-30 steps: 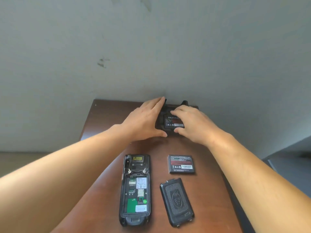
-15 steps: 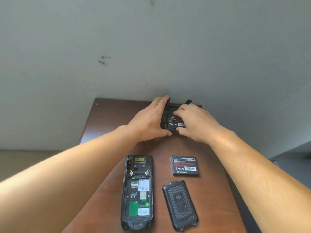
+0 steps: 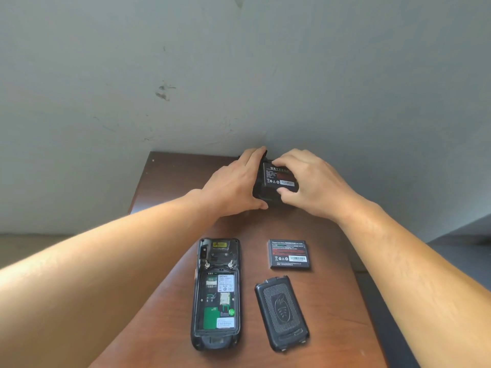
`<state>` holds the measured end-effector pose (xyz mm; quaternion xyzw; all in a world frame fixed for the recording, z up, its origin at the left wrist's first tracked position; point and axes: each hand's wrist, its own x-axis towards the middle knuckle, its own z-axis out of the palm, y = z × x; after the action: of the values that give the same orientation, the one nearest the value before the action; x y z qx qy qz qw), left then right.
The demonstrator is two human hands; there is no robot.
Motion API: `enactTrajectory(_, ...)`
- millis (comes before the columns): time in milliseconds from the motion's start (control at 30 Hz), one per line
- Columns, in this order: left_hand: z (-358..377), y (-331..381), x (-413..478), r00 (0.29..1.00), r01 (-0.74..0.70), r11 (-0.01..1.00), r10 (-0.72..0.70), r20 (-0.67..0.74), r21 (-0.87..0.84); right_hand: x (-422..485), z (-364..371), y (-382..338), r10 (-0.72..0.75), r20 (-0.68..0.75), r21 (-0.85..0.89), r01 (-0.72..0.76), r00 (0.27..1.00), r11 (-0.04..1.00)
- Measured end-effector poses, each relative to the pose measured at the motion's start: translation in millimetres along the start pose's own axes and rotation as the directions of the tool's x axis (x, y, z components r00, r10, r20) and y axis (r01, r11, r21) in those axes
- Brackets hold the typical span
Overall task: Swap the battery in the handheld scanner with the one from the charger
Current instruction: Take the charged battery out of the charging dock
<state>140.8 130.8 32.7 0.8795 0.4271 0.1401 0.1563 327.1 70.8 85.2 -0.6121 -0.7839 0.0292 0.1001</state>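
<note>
The handheld scanner (image 3: 216, 293) lies nearest on the brown worktop (image 3: 164, 187), back side up, its battery compartment open and bare so that the green board and the labels show. Just to the right of the scanner lies the back cover (image 3: 281, 313), flat, its textured side up, a little turned, apart from the scanner. Behind the cover, and right of the scanner's top end, lies a loose battery (image 3: 289, 254) with its label up, touching nothing.

Farther behind the scanner, at the far edge of the worktop against the grey wall (image 3: 239, 75), stands the black charger (image 3: 261, 193) with the second battery (image 3: 280, 176) seated in it. The left hand (image 3: 233, 187) lies against the left side of the charger, fingers stretched, thumb at the near corner. The right hand (image 3: 310, 181) has its grip on the second battery: thumb on the near edge, fingertips (image 3: 276, 163) on the far edge.
</note>
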Motion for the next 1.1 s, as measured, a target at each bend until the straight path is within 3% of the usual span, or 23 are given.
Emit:
enactTrajectory(233, -42, 2, -41, 1.000, 0.023, 0.996, -0.022, -0.005, 0.091, -25, -29, -23, -0.079, 0.005, -0.039, 0.079, 0.997, 0.996)
enactTrajectory(367, -67, 8, -92, 0.991, 0.116, 0.982, -0.125, 0.057, 0.147, -50, -43, -52, -0.192, 0.063, -0.113, 0.198, 0.979, 0.974)
enactTrajectory(467, -73, 18, -135, 0.972, 0.233, 0.964, -0.231, 0.034, -0.127, -69, -47, -79, -0.291, 0.106, -0.130, 0.304, 0.951, 0.944)
enactTrajectory(567, -81, 31, -174, 0.938, 0.341, 0.800, -0.326, 0.120, -0.494, -84, -46, -105, -0.380, 0.131, -0.117, 0.395, 0.916, 0.911)
enactTrajectory(667, -91, 36, -200, 0.911, 0.392, 0.578, -0.350, 0.217, -0.715, -96, -46, -125, -0.460, 0.137, -0.113, 0.475, 0.877, 0.873)
enactTrajectory(867, -98, 39, -234, 0.897, 0.409, 0.301, -0.307, 0.319, -0.862, -112, -38, -148, -0.600, 0.079, -0.144, 0.605, 0.796, 0.783)
enactTrajectory(967, -95, 37, -248, 0.894, 0.417, 0.216, -0.273, 0.355, -0.883, -121, -37, -154, -0.627, 0.040, -0.147, 0.625, 0.778, 0.767)
enactTrajectory(1100, -89, 37, -262, 0.876, 0.423, 0.125, -0.312, 0.369, -0.898, -129, -35, -154, -0.564, -0.082, -0.098, 0.556, 0.822, 0.825)
